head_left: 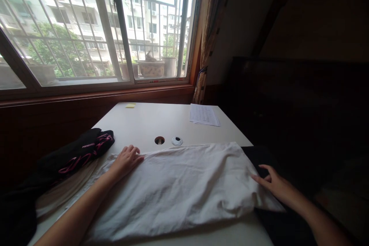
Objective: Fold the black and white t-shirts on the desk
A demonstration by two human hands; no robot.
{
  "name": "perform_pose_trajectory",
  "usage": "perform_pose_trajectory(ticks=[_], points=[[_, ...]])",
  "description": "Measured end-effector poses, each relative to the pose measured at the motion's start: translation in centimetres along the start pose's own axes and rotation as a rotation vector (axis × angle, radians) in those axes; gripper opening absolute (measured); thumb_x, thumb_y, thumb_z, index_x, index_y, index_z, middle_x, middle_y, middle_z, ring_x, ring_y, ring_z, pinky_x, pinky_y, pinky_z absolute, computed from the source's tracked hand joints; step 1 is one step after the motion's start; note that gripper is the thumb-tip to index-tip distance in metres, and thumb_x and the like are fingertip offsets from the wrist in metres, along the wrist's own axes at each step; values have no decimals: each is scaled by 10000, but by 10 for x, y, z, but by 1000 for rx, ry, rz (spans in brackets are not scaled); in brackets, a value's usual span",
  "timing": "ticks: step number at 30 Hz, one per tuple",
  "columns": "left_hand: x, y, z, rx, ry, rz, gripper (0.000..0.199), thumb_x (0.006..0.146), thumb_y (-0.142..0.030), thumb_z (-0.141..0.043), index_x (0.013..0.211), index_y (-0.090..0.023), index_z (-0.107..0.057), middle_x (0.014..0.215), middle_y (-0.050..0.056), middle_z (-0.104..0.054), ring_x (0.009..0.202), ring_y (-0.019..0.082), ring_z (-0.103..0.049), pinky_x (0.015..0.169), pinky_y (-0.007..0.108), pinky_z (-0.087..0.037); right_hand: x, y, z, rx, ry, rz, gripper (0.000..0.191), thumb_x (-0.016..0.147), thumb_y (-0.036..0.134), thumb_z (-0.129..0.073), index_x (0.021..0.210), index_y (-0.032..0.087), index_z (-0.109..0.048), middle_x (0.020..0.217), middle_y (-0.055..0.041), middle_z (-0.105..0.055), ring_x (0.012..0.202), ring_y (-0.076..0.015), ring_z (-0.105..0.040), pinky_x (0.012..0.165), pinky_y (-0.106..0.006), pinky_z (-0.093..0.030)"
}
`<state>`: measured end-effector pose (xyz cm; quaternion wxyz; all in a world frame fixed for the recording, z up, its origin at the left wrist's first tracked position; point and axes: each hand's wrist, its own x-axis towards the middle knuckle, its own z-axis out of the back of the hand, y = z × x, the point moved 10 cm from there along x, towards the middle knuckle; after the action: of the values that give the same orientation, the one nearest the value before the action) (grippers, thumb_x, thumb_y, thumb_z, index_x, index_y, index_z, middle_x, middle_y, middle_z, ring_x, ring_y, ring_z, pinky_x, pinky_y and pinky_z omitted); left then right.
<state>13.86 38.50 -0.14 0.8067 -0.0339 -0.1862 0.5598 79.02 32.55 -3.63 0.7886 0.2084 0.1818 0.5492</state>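
Observation:
A white cloth garment (pixel 184 184), folded into a long shape with wrinkles, lies across the white table (pixel 141 123). On its upper left edge rests my left hand (pixel 127 159), palm down with fingers loosely spread. At the other end, my right hand (pixel 275 184) is by the cloth's right edge, thumb and forefinger apart. The thumb tip meets or nearly meets the fabric; I cannot tell which. Dark fabric (pixel 256 157) shows beneath and beyond that right end.
A black garment with pink print (pixel 86 150) lies at the table's left over beige cloth (pixel 69 184). Farther back are a yellow sticky note (pixel 130 105), printed sheets (pixel 204 115), a cable hole (pixel 159 140) and a round cap (pixel 177 141). A barred window stands behind.

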Motion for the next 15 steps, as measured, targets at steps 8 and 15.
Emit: perform_pose_trajectory(ticks=[8,15], points=[[-38,3,10,-32,35,35,392,952,-596,-469,984,-225,-591,1007,61,-602,978,268,-540,914,409,-426,-64,-20,3,94,-88,-70,540,676,696,-574,975,249,-627,997,-126,-755,966,-358,-709,782,-396,-539],[-83,5,23,-77,81,56,342,945,-580,-504,982,-253,-595,1011,41,-632,991,252,-560,905,377,-449,-115,-66,13,165,-1,-140,511,516,762,-663,821,352,-697,927,-65,-781,991,-415,-698,854,-482,-555]])
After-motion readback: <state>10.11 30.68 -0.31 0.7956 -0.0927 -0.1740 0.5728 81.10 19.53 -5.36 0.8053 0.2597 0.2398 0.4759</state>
